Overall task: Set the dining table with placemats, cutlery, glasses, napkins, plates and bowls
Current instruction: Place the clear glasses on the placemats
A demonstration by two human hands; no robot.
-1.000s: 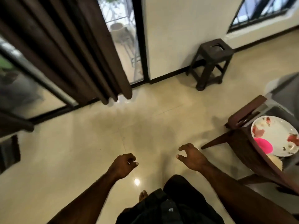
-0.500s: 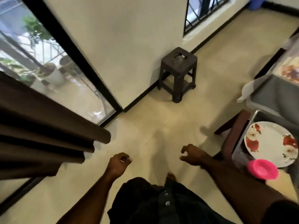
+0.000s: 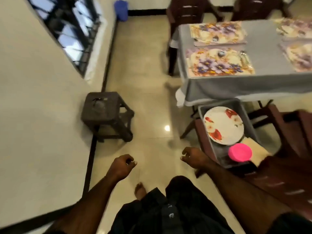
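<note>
Head view, items by size. Dining table [image 3: 263,85]: upper right, under a grey cloth whose edge hangs toward the viewer. Dark chairs [image 3: 185,9]: two at the table's far side, another at right [image 3: 290,174] close to the person. Placemats, floral: one at the table's near left corner [image 3: 219,63], long axis left to right along the table edge; a second [image 3: 217,33] just behind it, same lie; two more cut off at the right margin. Small blurred objects sit on the near mats, not identifiable. Dark stool [image 3: 106,115]: on the floor against the left wall, well apart from the table. Grey tub [image 3: 212,154]: on a chair seat just below the table edge. Plate [image 3: 223,125]: white with red flowers, lying inside the tub. Pink bowl [image 3: 239,154]: in the tub, just nearer than the plate. Right hand [image 3: 194,157]: beside the tub's near left edge, fingers loosely curled, holding nothing. Left hand [image 3: 122,166]: over bare floor, fingers curled in loosely, holding nothing.
</note>
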